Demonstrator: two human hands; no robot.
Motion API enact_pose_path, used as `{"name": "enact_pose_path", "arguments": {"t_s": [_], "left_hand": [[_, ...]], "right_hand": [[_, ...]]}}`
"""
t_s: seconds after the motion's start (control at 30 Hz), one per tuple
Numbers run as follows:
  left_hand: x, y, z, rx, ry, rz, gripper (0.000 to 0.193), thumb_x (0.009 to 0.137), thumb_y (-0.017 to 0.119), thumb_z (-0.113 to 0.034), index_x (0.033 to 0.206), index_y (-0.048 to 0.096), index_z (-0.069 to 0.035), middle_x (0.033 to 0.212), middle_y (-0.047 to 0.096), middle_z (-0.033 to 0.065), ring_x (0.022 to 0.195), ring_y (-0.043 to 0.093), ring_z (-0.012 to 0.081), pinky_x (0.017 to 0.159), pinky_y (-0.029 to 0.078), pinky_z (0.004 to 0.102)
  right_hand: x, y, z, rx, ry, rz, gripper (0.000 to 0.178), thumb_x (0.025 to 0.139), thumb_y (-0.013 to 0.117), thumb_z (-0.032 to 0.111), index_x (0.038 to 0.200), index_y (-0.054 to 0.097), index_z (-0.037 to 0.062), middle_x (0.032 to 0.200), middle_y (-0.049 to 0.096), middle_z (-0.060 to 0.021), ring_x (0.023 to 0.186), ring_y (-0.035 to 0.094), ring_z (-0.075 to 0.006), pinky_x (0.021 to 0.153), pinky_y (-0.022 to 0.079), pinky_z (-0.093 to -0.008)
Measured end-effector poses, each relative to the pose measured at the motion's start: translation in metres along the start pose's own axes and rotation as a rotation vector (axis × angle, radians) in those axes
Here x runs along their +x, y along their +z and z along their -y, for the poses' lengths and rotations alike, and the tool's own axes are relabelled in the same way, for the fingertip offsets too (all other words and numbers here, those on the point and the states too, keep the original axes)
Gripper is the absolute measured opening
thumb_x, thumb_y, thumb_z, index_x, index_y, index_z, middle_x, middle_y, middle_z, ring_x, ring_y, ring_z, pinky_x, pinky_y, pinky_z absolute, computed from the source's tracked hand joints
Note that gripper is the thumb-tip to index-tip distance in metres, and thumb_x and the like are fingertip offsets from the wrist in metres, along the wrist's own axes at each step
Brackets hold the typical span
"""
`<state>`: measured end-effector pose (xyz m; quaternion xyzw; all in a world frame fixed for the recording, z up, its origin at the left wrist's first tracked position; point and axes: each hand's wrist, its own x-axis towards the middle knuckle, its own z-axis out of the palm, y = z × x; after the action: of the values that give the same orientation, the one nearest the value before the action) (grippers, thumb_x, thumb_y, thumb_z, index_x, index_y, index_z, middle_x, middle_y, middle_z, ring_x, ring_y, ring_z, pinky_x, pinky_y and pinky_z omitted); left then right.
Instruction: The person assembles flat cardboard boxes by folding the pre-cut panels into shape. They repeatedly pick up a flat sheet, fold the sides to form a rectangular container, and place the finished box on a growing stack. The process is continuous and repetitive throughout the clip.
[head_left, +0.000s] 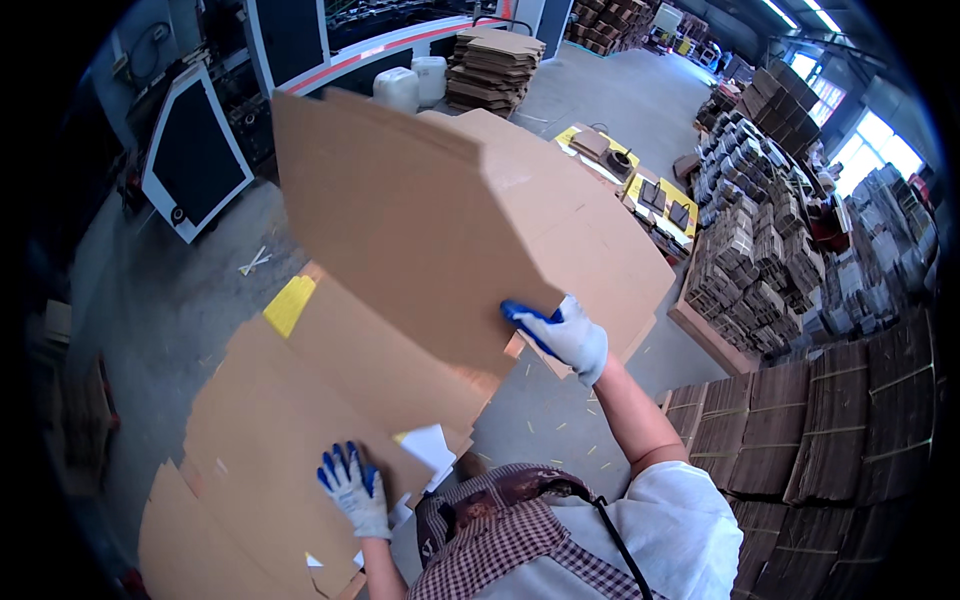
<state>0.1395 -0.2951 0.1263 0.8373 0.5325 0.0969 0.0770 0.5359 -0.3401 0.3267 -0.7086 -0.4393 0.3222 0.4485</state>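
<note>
The right hand (556, 332), gloved in white and blue, lies just off centre toward four o'clock, its fingers closed on the near corner of a raised cardboard sheet (400, 225). That sheet tilts upward toward eleven o'clock, between a cardboard pile (270, 440) at eight o'clock and a flat cardboard stack (600, 250) at two. At seven o'clock the left hand (352, 490), similarly gloved, rests on the pile with fingers spread, gripping nothing. A yellow piece (290, 305) lies at nine o'clock; strapped bundles (800, 430) stand at four.
</note>
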Motion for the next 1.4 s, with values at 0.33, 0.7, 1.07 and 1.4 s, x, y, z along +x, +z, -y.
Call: {"name": "enact_pose_path", "arguments": {"t_s": [0.33, 0.7, 1.07, 1.4], "left_hand": [[-0.092, 0.029, 0.065, -0.091, -0.394, -0.118, 0.059, 0.088, 0.063, -0.039, 0.14, 0.051, -0.014, 0.148, 0.043, 0.0143, 0.139, 0.033, 0.039, 0.116, 0.019, 0.0533], [-0.209, 0.013, 0.214, 0.096, -1.411, -0.302, 0.072, 0.085, 0.068, -0.048, 0.142, 0.047, -0.011, 0.148, 0.043, 0.0172, 0.136, 0.037, 0.0363, 0.11, 0.032, 0.0469], [-0.265, -0.006, 0.278, -0.827, -1.476, -0.715, 0.047, 0.085, 0.077, -0.02, 0.125, 0.062, 0.0, 0.11, 0.068, 0.005, 0.094, 0.063, 0.0121, 0.088, 0.05, 0.025], [-0.182, -0.095, 0.134, -0.848, -0.411, -0.324, 0.089, 0.077, 0.073, -0.058, 0.145, 0.044, -0.008, 0.151, 0.037, 0.0215, 0.142, 0.033, 0.0349, 0.117, 0.025, 0.0476]], "right_hand": [[-0.079, 0.197, -0.069, -1.065, -0.632, 0.668, 0.077, 0.08, 0.067, 0.028, 0.149, 0.036, 0.0156, 0.148, 0.039, -0.018, 0.13, 0.044, -0.0397, 0.103, 0.042, -0.0495], [0.005, 0.319, -0.124, -0.941, -0.475, 0.656, 0.078, 0.087, 0.062, 0.049, 0.148, 0.035, 0.0097, 0.149, 0.037, -0.0198, 0.138, 0.034, -0.0365, 0.112, 0.026, -0.0541], [0.037, 0.376, -0.148, -0.907, -0.8, 0.55, 0.071, 0.091, 0.057, 0.043, 0.152, 0.033, 0.0152, 0.158, 0.028, -0.0118, 0.147, 0.018, -0.0374, 0.119, 0.006, -0.0557], [0.044, 0.37, -0.157, -0.903, -0.794, 0.503, 0.071, 0.089, 0.06, 0.046, 0.15, 0.037, 0.0186, 0.157, 0.03, -0.0115, 0.145, 0.023, -0.0378, 0.117, 0.009, -0.0581]]}}
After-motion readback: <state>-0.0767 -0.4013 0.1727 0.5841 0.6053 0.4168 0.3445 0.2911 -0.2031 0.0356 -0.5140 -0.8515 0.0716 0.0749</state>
